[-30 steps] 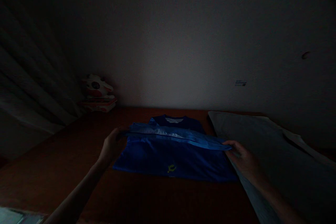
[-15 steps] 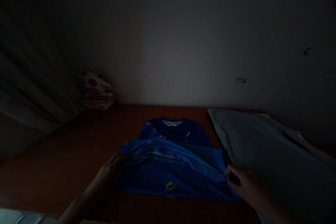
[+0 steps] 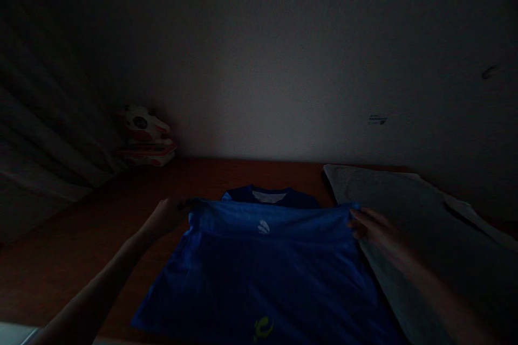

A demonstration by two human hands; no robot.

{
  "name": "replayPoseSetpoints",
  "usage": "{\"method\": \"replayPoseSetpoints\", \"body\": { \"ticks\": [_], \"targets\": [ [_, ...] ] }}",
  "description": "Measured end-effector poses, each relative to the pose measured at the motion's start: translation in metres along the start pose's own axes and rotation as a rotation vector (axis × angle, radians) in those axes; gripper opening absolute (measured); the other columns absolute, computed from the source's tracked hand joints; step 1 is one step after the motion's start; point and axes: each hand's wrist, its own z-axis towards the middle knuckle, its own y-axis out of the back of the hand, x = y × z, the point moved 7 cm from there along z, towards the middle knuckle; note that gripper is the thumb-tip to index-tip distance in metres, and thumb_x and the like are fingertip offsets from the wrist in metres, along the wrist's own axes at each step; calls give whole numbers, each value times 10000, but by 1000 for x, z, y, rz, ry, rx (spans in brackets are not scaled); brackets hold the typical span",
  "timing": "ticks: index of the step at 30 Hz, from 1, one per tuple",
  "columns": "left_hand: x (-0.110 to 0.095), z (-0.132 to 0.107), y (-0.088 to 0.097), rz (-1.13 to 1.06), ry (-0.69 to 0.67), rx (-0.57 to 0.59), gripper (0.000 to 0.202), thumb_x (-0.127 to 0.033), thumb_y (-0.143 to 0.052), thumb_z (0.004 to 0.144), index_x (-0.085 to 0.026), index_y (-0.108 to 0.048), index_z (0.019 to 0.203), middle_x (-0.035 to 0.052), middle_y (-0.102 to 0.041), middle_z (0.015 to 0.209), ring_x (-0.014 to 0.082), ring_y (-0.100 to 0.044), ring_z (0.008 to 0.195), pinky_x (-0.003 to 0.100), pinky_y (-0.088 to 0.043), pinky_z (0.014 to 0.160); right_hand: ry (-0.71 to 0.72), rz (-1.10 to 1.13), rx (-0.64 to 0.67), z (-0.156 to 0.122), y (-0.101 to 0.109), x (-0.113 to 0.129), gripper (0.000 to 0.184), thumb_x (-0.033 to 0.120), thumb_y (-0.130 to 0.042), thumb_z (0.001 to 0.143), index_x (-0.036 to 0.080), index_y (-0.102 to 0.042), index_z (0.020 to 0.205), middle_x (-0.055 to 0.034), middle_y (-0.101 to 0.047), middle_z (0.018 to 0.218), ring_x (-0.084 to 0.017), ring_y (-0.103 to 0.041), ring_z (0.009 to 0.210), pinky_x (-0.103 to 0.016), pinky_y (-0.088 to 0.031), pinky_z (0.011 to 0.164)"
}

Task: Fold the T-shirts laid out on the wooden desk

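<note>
A blue jersey (image 3: pixel 275 275) spreads over the wooden surface in front of me, with a yellow logo near its lower edge and a white emblem on the lifted band. My left hand (image 3: pixel 172 213) grips the raised fabric at its left corner. At the opposite corner, my right hand (image 3: pixel 366 223) pinches the same raised edge between thumb and fingers. Between them the cloth is stretched fairly straight. Behind that edge show the dark blue neckline and its pale inner collar; the jersey's chest is covered.
To the right lies a grey cloth-like mat (image 3: pixel 424 232), beside the jersey. A cow-shaped toy (image 3: pixel 143 124) sits on a box-like base at the back left, near a curtain (image 3: pixel 44 135). A wall (image 3: pixel 263 75) closes off the wooden surface (image 3: pixel 101 237) behind. The light is dim.
Both hands have moved up and away from me, carrying the fabric edge toward the collar. The chest prints are now covered, and the jersey's lower edge has come closer to me.
</note>
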Motion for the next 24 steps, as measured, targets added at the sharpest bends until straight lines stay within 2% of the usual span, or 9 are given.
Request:
{"method": "replayPoseSetpoints", "body": {
  "ticks": [2,5,8,12,15,17,20,22,24],
  "targets": [
    [5,23,-20,-103,107,67,251,-475,-631,736,-242,-724,738,-5,-669,638,195,-662,653,228,-447,573,-44,104,-40,17,-10,-7,330,470,-814,709,213,-634,812,-83,-785,786,-201,-727,635,-291,-591,587],
    [12,41,-47,-249,180,128,249,-467,-646,686,-223,-691,670,-8,-630,560,190,-638,558,239,-444,518,-78,168,-9,34,-26,-20,214,364,-779,771,207,-639,809,-112,-808,911,-218,-770,761,-293,-614,660],
    [17,54,-53,-313,177,91,317,-513,-631,695,-199,-665,661,5,-622,567,199,-648,570,257,-478,515,-47,177,-56,49,-28,-21,146,339,-702,828,203,-651,838,-126,-806,970,-220,-778,833,-280,-612,699],
    [17,80,-47,-321,158,-11,391,-555,-611,740,-173,-684,780,48,-693,707,248,-712,752,297,-548,621,81,60,-137,75,-28,-6,264,430,-640,843,189,-647,952,-167,-788,1029,-263,-773,905,-356,-618,784],
    [7,95,-53,-282,136,-106,428,-513,-591,804,-167,-700,1029,113,-749,1019,310,-675,1119,387,-558,897,175,-71,-213,91,-35,-3,512,504,-666,795,162,-619,1173,-212,-735,1173,-318,-732,1058,-461,-572,936],
    [-11,91,-68,-205,30,-159,466,-463,-566,852,-175,-657,1207,135,-690,1278,311,-531,1351,440,-453,1096,290,-246,-235,91,-49,-3,628,537,-647,794,145,-593,1282,-230,-684,1272,-339,-671,1181,-503,-491,1052],
    [-45,62,-107,7,-209,-131,552,-449,-434,957,-154,-531,1414,154,-497,1542,296,-394,1473,487,-327,1206,523,-604,-175,74,-83,-8,637,570,-482,895,134,-586,1348,-222,-622,1379,-320,-582,1306,-491,-403,1140],
    [-54,38,-133,160,-253,-52,618,-503,-369,994,-138,-461,1486,175,-398,1608,320,-350,1498,533,-295,1214,598,-801,-114,61,-101,-19,641,575,-419,939,143,-571,1387,-201,-577,1448,-314,-514,1378,-502,-335,1184],
    [-51,21,-146,291,-229,5,667,-560,-355,999,-145,-434,1515,186,-357,1626,342,-305,1515,579,-251,1217,593,-979,-77,53,-110,-31,661,593,-412,955,150,-551,1425,-191,-516,1514,-327,-433,1440,-541,-245,1218]
  ]
}}
